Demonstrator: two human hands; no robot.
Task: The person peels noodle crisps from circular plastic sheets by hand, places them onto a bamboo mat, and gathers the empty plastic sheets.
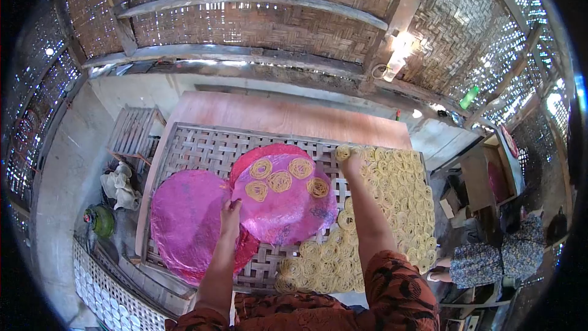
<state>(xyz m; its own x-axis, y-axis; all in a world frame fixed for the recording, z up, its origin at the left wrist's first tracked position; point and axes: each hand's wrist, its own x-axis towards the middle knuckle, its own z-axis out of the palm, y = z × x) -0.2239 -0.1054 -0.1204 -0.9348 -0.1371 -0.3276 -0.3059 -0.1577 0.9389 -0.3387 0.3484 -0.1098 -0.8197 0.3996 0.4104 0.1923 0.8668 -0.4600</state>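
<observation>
My left hand (pixel 231 206) is closed on the left edge of a pink sheet (pixel 275 211), which bears several round yellow noodle coils (pixel 280 181). To the left lies another round pink sheet (pixel 187 220), with red material showing beneath the sheets. My right hand (pixel 351 164) is at the upper left corner of the many coils (pixel 392 202) spread over the right part of a woven bamboo rack (pixel 202 147). It touches a coil (pixel 343 153) there; its fingertips are partly hidden, so its grip is unclear.
A wooden board (pixel 288 116) lies behind the rack. At the left are a slatted wooden stand (pixel 133 132) and a green gas cylinder (pixel 103 222). Another person (pixel 478 265) in patterned clothing is at the lower right, near an open wooden cabinet (pixel 484 175).
</observation>
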